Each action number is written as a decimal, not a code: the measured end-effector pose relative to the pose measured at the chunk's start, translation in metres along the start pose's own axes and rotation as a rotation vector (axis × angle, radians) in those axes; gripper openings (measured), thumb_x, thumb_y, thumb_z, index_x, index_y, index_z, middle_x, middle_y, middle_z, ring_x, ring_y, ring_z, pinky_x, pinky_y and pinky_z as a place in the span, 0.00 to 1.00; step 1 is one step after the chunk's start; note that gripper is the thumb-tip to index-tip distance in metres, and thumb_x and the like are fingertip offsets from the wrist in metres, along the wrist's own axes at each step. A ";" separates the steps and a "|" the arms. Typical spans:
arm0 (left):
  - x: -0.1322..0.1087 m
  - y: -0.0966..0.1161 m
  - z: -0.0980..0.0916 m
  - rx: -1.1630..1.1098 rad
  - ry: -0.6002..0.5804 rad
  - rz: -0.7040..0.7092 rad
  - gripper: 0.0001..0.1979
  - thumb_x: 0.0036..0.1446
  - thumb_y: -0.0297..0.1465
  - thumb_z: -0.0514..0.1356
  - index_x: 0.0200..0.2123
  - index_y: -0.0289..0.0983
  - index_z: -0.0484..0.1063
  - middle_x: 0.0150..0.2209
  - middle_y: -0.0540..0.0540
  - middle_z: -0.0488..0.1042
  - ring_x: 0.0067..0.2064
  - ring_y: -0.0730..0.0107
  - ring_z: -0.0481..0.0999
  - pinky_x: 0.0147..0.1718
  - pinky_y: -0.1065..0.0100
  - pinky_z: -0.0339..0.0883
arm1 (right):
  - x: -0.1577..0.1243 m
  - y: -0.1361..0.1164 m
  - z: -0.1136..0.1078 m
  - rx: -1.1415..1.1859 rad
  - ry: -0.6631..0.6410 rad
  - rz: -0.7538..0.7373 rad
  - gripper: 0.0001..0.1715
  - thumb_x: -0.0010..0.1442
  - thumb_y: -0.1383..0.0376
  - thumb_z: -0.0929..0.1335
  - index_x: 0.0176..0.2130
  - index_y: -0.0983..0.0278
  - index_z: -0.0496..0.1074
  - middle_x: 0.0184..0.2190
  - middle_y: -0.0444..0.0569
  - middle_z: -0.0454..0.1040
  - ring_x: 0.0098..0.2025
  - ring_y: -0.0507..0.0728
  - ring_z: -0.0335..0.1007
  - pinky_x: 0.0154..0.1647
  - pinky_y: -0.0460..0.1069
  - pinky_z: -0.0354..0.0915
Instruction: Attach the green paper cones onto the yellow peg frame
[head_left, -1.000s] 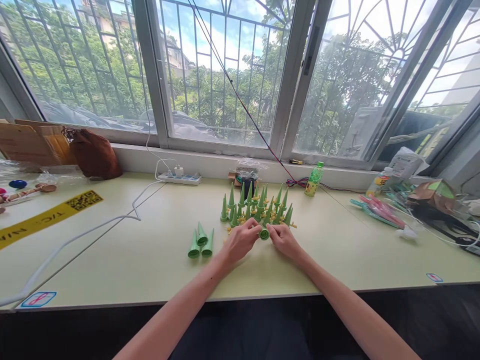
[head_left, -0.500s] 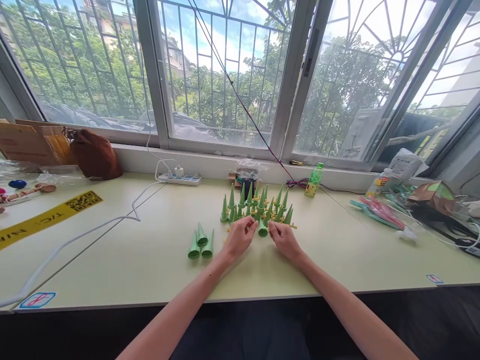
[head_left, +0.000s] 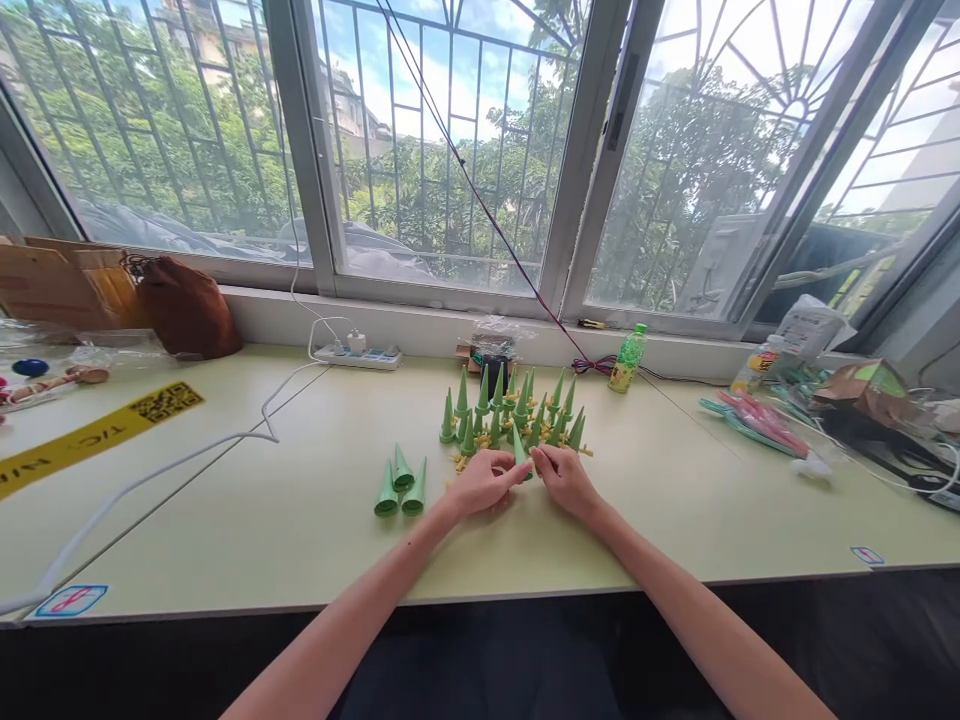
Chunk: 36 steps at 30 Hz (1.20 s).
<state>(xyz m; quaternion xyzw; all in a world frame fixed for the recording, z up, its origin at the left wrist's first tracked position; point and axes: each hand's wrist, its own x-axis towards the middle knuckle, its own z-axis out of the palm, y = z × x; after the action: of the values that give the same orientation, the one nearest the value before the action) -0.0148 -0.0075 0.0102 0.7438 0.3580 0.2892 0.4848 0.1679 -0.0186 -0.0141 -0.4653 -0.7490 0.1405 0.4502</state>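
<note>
Between thumb and fingers, my left hand (head_left: pixel 489 482) grips a green plastic cone (head_left: pixel 518 446) with its tip up. My right hand (head_left: pixel 564 478) is pinched closed against the right side of that cone, low down; whatever its fingertips hold is too small to make out. Just beyond both hands stands a cluster of similar green cones (head_left: pixel 463 392), many with small yellow pieces (head_left: pixel 586 451) at their sides. Left of my left hand are three more green cones (head_left: pixel 402 468), leaning with their open bases toward me.
Behind the cluster sits a small dark box (head_left: pixel 495 378) with clear plastic. A green bottle (head_left: pixel 620 360) stands at the back, near a power strip (head_left: pixel 375 358). Pink and green plastic bags (head_left: pixel 765 425) lie right; a white cable (head_left: pixel 225 440) crosses the table left.
My left hand has closed on the cone that stood between my hands, and the cone is now more upright. My right hand has moved slightly left, against it.
</note>
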 end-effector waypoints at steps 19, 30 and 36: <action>0.000 -0.014 -0.001 0.489 0.208 0.431 0.09 0.59 0.35 0.59 0.35 0.36 0.75 0.39 0.47 0.71 0.26 0.77 0.67 0.32 0.70 0.64 | -0.001 -0.001 0.000 0.055 -0.055 0.041 0.27 0.67 0.55 0.57 0.20 0.63 0.52 0.16 0.41 0.53 0.20 0.49 0.47 0.23 0.47 0.47; 0.001 -0.012 0.004 0.490 0.256 0.486 0.14 0.61 0.29 0.56 0.51 0.40 0.70 0.43 0.44 0.72 0.40 0.67 0.73 0.39 0.67 0.65 | 0.002 -0.004 0.001 0.115 -0.029 0.115 0.30 0.66 0.53 0.56 0.16 0.63 0.55 0.14 0.42 0.56 0.19 0.49 0.51 0.23 0.46 0.51; 0.004 -0.011 0.006 0.452 0.284 0.469 0.08 0.62 0.28 0.55 0.43 0.37 0.71 0.37 0.46 0.71 0.35 0.69 0.70 0.34 0.69 0.63 | 0.002 -0.002 0.001 0.206 -0.067 0.116 0.31 0.68 0.51 0.56 0.20 0.64 0.61 0.14 0.42 0.58 0.18 0.49 0.53 0.22 0.46 0.52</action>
<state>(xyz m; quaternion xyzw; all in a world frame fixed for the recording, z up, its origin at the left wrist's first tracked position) -0.0107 -0.0048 -0.0020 0.8465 0.2964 0.4067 0.1738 0.1658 -0.0180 -0.0122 -0.4541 -0.7170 0.2581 0.4616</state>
